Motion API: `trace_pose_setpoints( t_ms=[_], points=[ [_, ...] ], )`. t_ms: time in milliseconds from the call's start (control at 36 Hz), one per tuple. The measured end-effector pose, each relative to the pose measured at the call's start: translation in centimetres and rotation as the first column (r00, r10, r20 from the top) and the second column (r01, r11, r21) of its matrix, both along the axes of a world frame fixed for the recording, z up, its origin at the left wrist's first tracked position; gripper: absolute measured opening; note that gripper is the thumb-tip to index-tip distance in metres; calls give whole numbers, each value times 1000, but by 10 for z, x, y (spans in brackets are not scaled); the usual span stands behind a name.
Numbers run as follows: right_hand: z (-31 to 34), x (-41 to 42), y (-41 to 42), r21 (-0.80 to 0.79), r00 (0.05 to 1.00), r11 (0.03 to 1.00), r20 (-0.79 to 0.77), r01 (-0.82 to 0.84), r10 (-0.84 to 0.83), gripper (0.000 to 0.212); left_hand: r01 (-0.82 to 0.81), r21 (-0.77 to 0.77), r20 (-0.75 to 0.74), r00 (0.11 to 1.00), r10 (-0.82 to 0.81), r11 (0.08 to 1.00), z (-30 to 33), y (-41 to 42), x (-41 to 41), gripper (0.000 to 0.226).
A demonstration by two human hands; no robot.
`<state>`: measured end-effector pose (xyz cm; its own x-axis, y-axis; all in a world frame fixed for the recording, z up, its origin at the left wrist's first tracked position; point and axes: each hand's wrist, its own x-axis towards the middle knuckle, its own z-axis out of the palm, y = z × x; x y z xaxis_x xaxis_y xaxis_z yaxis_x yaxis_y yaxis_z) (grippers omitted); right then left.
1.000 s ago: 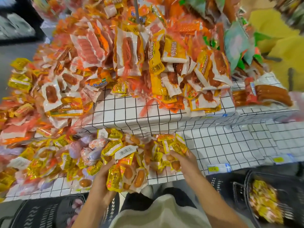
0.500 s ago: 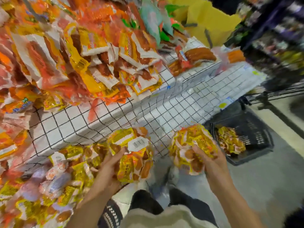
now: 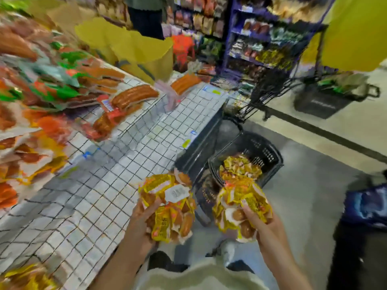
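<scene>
Holding a bunch of yellow sausage packets in each grip, you have both loads up in the air, past the bench's edge and over the floor. The left bunch [image 3: 167,208] is clamped in your left grip [image 3: 142,222], fingers curled beneath it and the white barcode label [image 3: 177,192] just above them. The right bunch [image 3: 238,206] is clamped in your right grip [image 3: 263,225], thumb pressed onto a yellow wrapper.

Expect these to be light, soft and floppy: small sausages in glossy film that likely slides against itself. Whether the packets in a bunch are joined is not clear through the blur, so treat them as loose. Cup each bunch from below and close around its thick middle. Do not pinch a single wrapper edge, since the rest could slip out. A firm squeeze should not hurt them.

Ahead of and below your right grip sits the black basket [image 3: 270,162], with more yellow packets [image 3: 240,167] inside it. To the left of your left grip runs the bench [image 3: 104,185] with its checked cover.
</scene>
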<state>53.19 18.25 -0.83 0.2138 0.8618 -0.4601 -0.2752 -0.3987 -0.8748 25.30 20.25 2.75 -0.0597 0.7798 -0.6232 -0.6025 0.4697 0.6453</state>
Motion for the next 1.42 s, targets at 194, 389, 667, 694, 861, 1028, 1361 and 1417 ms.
trace_pose_setpoints(
  t_ms=[194,389,667,694,861,1028,1361,1417],
  points=[
    [-21,108,8,-51,990,991,80,120,-116,69,140,-71,-50,988,-144,988,-14,53,106,53],
    [-43,172,26,-131,957,950,102,283,-271,59,245,-63,-56,967,-249,967,-44,108,163,40],
    [-101,184,92,-281,899,855,164,437,-406,64,341,-197,-82,929,-362,919,-135,222,202,27],
    [-112,181,101,-296,894,844,178,447,-411,62,354,-210,-90,921,-378,911,-147,233,206,26],
    [-212,165,179,-359,871,794,207,491,-445,56,354,-252,-191,894,-405,901,-258,307,233,31],
    [-333,159,255,-367,868,791,127,490,-479,41,432,-234,-228,847,-481,871,-373,367,259,30],
    [-521,156,324,-380,815,728,159,571,-557,53,532,-313,-302,730,-613,787,-549,434,296,46],
    [-545,156,321,-379,801,714,161,589,-576,54,531,-309,-283,741,-610,789,-570,435,296,43]
  ],
)
